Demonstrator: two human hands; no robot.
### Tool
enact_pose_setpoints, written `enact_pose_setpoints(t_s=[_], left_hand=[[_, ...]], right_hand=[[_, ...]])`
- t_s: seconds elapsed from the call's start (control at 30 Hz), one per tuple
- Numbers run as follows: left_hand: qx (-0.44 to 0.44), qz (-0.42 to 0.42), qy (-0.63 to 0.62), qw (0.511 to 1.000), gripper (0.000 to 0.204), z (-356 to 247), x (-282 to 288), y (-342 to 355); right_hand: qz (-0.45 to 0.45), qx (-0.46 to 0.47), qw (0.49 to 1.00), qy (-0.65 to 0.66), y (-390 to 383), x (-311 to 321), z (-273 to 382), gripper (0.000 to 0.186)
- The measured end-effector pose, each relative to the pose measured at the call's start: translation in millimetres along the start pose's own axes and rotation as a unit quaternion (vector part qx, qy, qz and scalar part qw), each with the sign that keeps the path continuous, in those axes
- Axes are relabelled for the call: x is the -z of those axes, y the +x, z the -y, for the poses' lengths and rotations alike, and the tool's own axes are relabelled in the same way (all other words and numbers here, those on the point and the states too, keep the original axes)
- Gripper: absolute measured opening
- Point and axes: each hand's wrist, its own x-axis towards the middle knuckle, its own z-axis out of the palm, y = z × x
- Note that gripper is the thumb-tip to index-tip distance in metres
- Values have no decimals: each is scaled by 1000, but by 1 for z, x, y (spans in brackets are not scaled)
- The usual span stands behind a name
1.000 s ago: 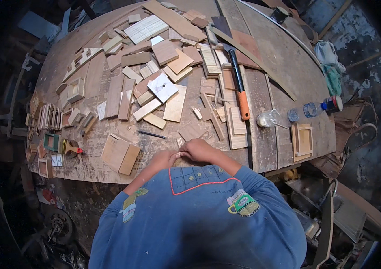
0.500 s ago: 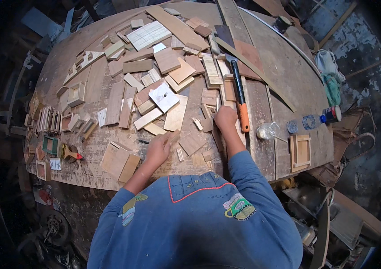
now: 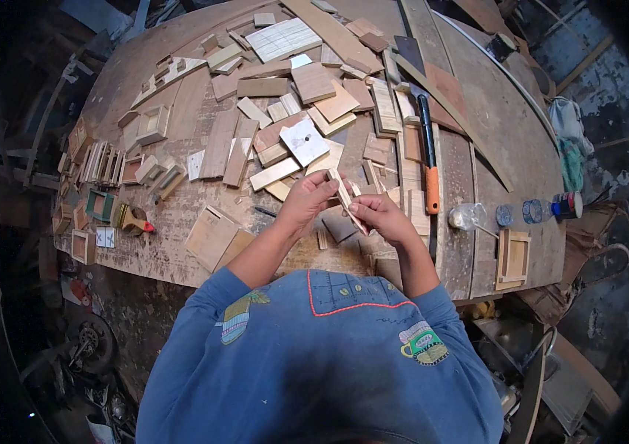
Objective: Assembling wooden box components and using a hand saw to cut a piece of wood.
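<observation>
Narrow wooden pieces (image 3: 339,189), long and thin, are held up over the bench. My left hand (image 3: 305,201) grips them toward their upper end, and my right hand (image 3: 382,217) pinches them lower down, with the thumb along the near side. Just beyond my hands lie loose offcuts, among them a white square piece with a hole (image 3: 296,140) and a pale narrow block (image 3: 274,174). A dark pencil-like stick (image 3: 264,212) lies left of my left hand, and a two-panel wooden piece (image 3: 214,240) is farther left.
A saw-like tool with an orange-tipped black handle (image 3: 431,185) lies right of my hands on the bench (image 3: 137,255). Jars (image 3: 535,211), a bag with a stick (image 3: 468,217) and a small wooden frame (image 3: 512,263) are at the right. Small boxes (image 3: 98,206) and a paintbrush (image 3: 131,220) are at the left.
My hands, apart on the bench half a second ago, have come together above it and now both hold narrow wooden pieces. The view has shifted slightly.
</observation>
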Motion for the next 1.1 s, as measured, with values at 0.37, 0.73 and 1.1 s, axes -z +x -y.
enact_pose_setpoints(t_s=[0.37,0.73,1.1], left_hand=[[-85,-134,16,987,20,-7,-2,-24],[-87,-177,53,979,16,3,1,-35],[-141,-41,-16,989,31,-5,-21,-49]], right_hand=[[-129,40,978,-159,-13,-39,8,23],[-186,177,911,-323,-20,-52,16,19],[-59,49,997,2,-13,-35,0,25]])
